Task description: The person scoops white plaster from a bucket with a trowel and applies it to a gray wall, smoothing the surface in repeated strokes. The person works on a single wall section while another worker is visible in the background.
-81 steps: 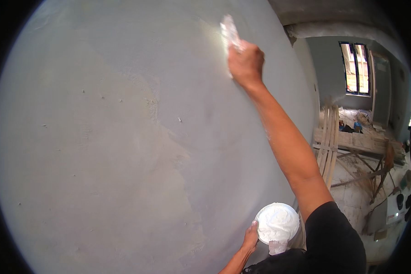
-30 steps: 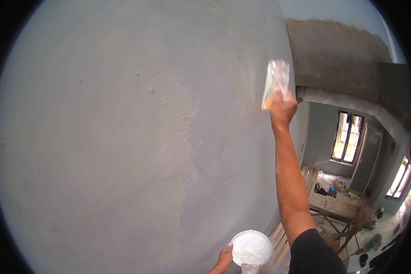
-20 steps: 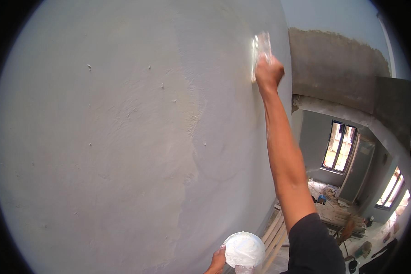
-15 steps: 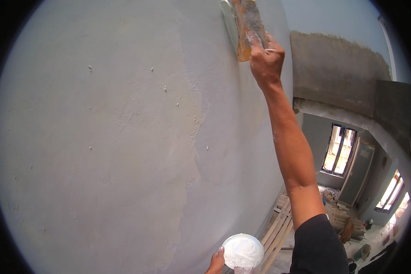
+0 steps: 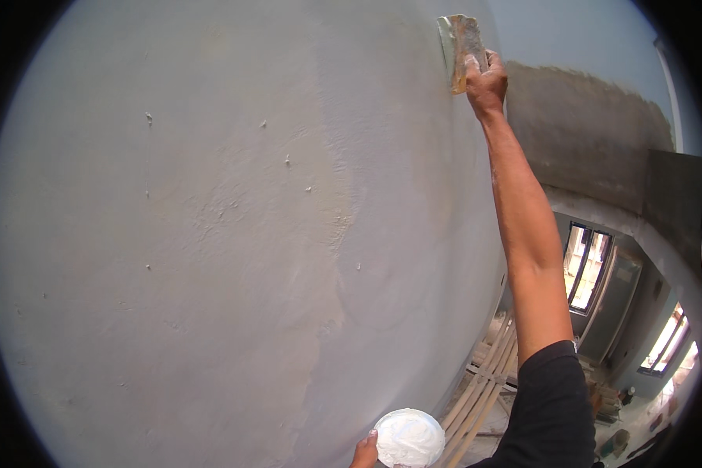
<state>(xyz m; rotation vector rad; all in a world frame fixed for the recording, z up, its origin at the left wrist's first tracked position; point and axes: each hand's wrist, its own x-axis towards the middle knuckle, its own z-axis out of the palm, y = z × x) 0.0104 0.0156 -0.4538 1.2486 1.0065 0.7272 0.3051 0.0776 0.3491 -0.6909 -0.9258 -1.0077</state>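
- Right hand (image 5: pixel 487 84) grips the scraper (image 5: pixel 462 54), which extends up-left of it, by the wall (image 5: pixel 210 327);
- left hand (image 5: pixel 365 452) holds the tub (image 5: pixel 441 434) on its right side; thumb at rim

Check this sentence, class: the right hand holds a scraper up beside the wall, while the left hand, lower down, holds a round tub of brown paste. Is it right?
Not quite: the paste is white, not brown, as the head view shows. The right hand does hold a scraper up beside the wall, and the left hand, lower down, holds the round tub.
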